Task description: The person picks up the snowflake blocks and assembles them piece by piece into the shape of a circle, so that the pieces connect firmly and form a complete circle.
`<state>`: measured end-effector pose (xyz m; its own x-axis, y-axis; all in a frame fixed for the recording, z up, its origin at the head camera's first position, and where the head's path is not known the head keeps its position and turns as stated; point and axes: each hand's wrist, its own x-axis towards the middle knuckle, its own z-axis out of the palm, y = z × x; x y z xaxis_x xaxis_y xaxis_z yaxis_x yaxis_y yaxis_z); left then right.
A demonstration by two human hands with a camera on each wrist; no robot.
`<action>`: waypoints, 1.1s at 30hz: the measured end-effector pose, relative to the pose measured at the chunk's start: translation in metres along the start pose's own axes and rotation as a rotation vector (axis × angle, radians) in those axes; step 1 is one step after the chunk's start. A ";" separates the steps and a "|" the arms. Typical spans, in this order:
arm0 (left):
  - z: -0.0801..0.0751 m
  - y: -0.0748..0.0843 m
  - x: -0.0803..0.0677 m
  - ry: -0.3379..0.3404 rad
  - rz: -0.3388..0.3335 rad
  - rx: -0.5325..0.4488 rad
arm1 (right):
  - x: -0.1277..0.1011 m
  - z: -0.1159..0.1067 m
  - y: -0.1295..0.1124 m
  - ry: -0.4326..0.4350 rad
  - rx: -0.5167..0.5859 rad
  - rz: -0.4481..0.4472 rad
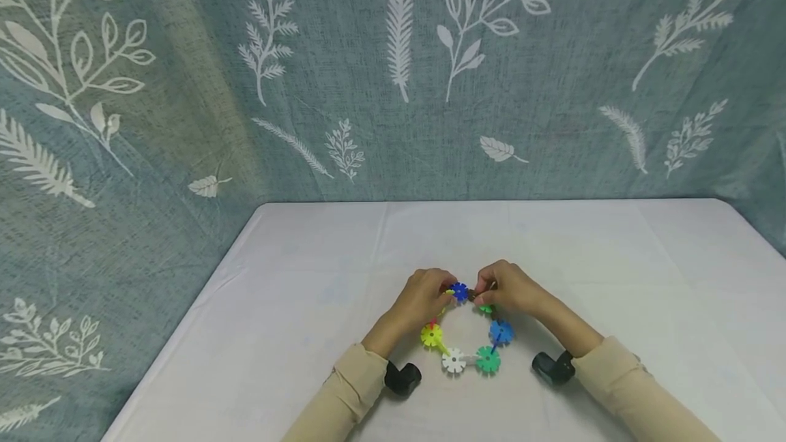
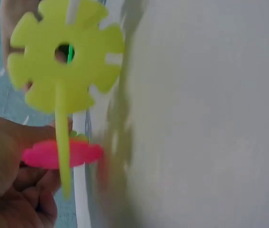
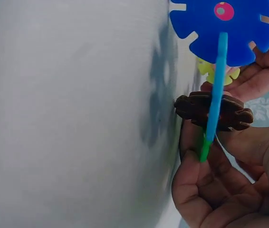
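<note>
Several notched interlocking plastic discs are joined in a ring on the table, among them a yellow disc (image 1: 432, 335), a white disc (image 1: 454, 361), a green disc (image 1: 488, 360) and a light blue disc (image 1: 501, 333). My left hand (image 1: 424, 297) grips the ring's far left part, close to a dark blue disc (image 1: 458, 292). In the left wrist view its fingers are beside a pink disc (image 2: 63, 154); exactly which disc they pinch is partly hidden. My right hand (image 1: 511, 286) pinches the far right part, by a brown disc (image 3: 213, 111) and a green disc edge (image 3: 205, 148).
A white cloth covers the table (image 1: 295, 333). Black wrist devices (image 1: 402, 380) sit under both forearms. A blue-green curtain (image 1: 344, 74) with white leaf prints hangs behind the table and along its left side.
</note>
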<state>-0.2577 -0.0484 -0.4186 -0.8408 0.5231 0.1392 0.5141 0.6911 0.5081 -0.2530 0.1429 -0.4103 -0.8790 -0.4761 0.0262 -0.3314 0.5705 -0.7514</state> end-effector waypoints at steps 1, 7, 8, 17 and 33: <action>0.001 0.001 0.000 0.005 0.004 0.004 | 0.000 0.000 0.000 0.000 0.003 -0.005; 0.003 0.003 0.004 0.033 -0.023 -0.010 | 0.007 -0.002 0.002 -0.013 -0.037 0.026; 0.003 0.002 0.005 0.035 -0.030 -0.017 | 0.010 -0.003 0.003 -0.018 -0.048 0.042; 0.004 -0.009 0.033 0.062 -0.084 0.059 | 0.041 -0.021 0.014 -0.030 -0.136 0.138; -0.013 -0.041 0.036 -0.003 -0.197 0.346 | 0.021 -0.019 0.028 0.103 -0.501 0.402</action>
<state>-0.3110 -0.0641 -0.4231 -0.9290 0.3643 0.0650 0.3697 0.9055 0.2081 -0.2877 0.1618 -0.4183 -0.9879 -0.1076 -0.1113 -0.0672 0.9458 -0.3179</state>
